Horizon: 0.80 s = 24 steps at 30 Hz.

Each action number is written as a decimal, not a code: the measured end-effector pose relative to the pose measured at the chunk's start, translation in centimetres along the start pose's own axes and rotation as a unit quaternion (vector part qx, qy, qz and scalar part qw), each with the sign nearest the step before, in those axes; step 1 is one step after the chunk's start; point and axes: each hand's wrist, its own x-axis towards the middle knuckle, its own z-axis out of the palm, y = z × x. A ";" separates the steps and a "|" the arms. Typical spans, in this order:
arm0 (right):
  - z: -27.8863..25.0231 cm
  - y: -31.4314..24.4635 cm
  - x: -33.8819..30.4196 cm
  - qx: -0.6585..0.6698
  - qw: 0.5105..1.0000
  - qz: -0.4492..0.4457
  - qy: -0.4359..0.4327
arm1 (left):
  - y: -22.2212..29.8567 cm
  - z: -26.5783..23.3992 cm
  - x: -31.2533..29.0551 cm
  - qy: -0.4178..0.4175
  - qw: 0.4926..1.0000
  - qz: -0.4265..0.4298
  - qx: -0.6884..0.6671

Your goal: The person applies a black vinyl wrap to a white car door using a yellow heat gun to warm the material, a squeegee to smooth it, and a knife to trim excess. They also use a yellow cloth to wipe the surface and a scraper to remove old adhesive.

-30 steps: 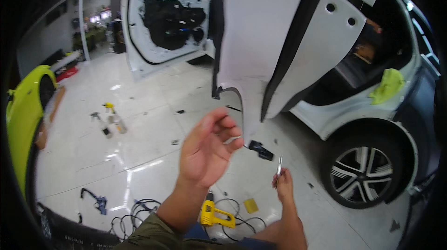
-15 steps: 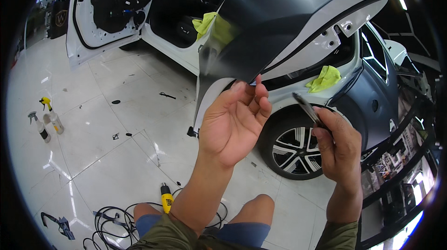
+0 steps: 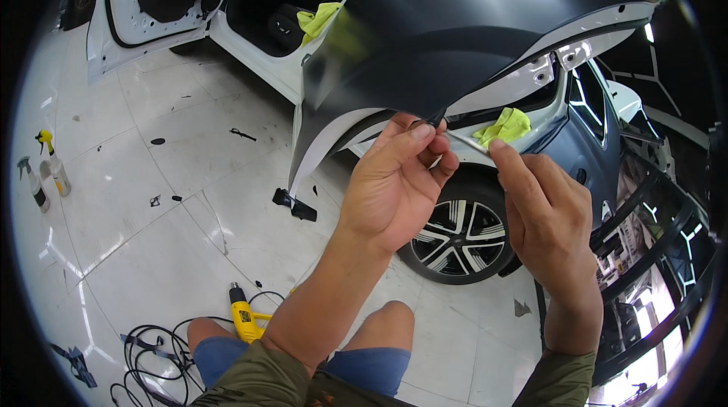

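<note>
Dark matte film (image 3: pixel 425 43) covers the outer face of the open rear car door (image 3: pixel 334 141), whose white inner edge shows along the right and lower sides. My left hand (image 3: pixel 394 187) is palm up at the door's lower corner, thumb and fingers pinching the film edge there. In my right hand (image 3: pixel 550 213) is a slim metal craft knife (image 3: pixel 470 143). It points left, its front end close to my left fingertips; whether the tip touches the film cannot be made out.
Behind the door is the car's rear wheel (image 3: pixel 459 236). A yellow-green cloth (image 3: pixel 504 126) lies on the body above it. On the tiled floor are a yellow heat gun (image 3: pixel 243 316), a coiled black cable (image 3: pixel 155 350) and two spray bottles (image 3: pixel 57 168). A stripped front door (image 3: pixel 106 43) stands open.
My right hand has brought the knife leftward and up to my left fingertips. My left fingers have closed on the film edge. The whole view has shifted slightly.
</note>
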 end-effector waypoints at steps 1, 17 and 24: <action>-0.1 -0.1 0.0 -0.009 1.000 0.001 -0.008 | 0.0 0.1 0.0 0.006 1.000 0.001 -0.001; 1.0 -0.8 0.4 -0.031 0.999 0.015 0.038 | -0.3 -0.5 0.1 0.020 1.000 0.006 -0.017; 1.2 -1.1 0.3 -0.005 0.999 0.035 0.039 | 0.0 -0.3 0.1 0.011 1.000 -0.009 -0.023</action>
